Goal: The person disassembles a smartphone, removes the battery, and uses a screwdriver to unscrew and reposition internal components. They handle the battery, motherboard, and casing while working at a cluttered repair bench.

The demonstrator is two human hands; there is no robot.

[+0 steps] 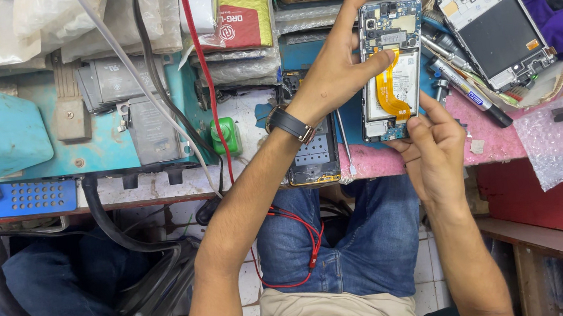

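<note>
- Step in hand, as I judge it: internal work on the opened phone (391,70), back cover off, orange flex cable (392,87) and battery exposed. The phone is held up just above the near edge of the bench (489,143).
- My left hand (338,68) is closed around the phone's left edge, index finger over the top, thumb pressed on the upper end of the flex cable.
- My right hand (433,145) pinches the phone's lower right corner, thumb on its face near the cable's lower end.
- Next move, judged: calls for a steady left grip and light, fine fingertip pressure at the connector; the cable looks easy to crease.
- Right of the phone: a second stripped phone frame (494,24) in a tray, with pens and small tools between.
- Left of the phone: a metal spudger (344,141) and another phone chassis (312,155) under my left wrist.
- Further left of the phone: a red wire (213,102) trailing down to my lap; a snag risk if I pull back.
</note>
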